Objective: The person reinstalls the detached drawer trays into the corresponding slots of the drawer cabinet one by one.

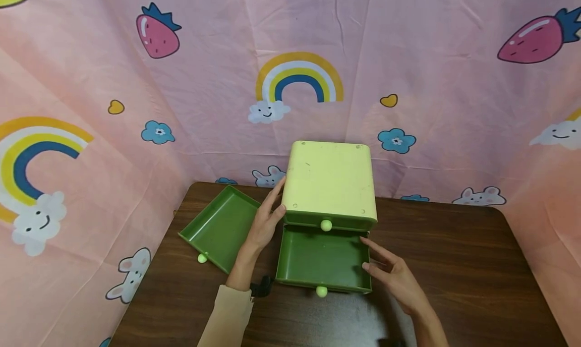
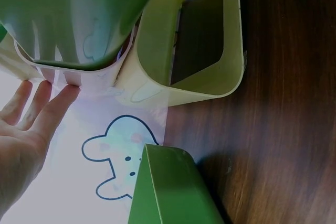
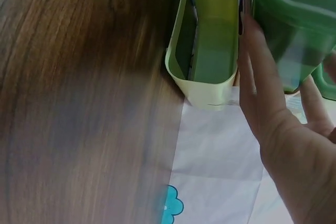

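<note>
A pale yellow drawer cabinet (image 1: pixel 330 178) stands at the back of the table. Its green upper drawer (image 1: pixel 347 221) is pushed in, while the green drawer (image 1: pixel 297 281) beneath it sticks out toward me. Straight fingers of my left hand (image 1: pixel 263 228) touch the cabinet's left side. My right hand (image 1: pixel 397 279) is at the right wall of the pulled-out drawer, its fingers extended and spread. In the right wrist view those fingers (image 3: pixel 265 72) lie along the drawer's side. Both wrist views show a compartment (image 2: pixel 202 35) at the bottom without a drawer in it.
A loose green drawer (image 1: pixel 222 226) with a round knob lies on the table left of the cabinet, close to my left forearm. The brown wooden table (image 1: pixel 454 266) extends to the right. Pink printed cloth (image 1: pixel 218 84) hangs behind and at both sides.
</note>
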Demonstrator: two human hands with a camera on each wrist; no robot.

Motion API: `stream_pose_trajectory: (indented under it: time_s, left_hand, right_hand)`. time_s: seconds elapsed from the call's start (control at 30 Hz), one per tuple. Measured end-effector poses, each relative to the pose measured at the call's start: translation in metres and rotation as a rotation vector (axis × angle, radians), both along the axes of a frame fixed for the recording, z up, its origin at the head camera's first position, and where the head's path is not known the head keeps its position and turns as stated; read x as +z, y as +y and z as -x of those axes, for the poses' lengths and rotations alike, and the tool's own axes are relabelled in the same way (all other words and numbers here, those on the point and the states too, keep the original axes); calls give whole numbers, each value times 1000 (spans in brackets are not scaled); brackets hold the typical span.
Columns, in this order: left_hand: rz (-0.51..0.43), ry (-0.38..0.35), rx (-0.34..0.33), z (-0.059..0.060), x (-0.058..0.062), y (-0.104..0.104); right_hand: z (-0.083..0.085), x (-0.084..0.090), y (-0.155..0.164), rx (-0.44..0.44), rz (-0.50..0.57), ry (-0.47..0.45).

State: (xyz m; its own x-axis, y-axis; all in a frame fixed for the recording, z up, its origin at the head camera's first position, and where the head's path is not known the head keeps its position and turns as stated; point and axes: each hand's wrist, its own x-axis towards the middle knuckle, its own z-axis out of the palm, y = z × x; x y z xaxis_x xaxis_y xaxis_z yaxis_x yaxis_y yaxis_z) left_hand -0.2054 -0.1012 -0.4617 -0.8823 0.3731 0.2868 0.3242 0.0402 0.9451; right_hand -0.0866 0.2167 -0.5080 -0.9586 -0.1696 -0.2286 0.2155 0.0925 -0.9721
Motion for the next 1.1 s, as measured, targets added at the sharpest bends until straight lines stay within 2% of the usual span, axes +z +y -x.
stream_pose_trajectory:
  time_s: [0.13,0.27,0.4,0.57,0.87,1.1]
  left_hand:
    - [4,-1,-4,0,0,-1]
    - [-1,1,-1,7,-14,-1]
    - [-6,8,15,15,-30,-2]
    - [-21,20,19,17,-35,-2]
    - [-18,6,28,13,-37,-4]
    - [-19,15,26,14,-38,-4]
  right_hand:
    - [-4,0,1,13,11,2]
    - [-9,0,3,48,20,15]
    - [-10,-2,5,134,43,54]
    - [-8,-4,6,210,38,90]
    - [-8,-5,3,183,-15,60]
    - [-8,-4,3,132,-58,73]
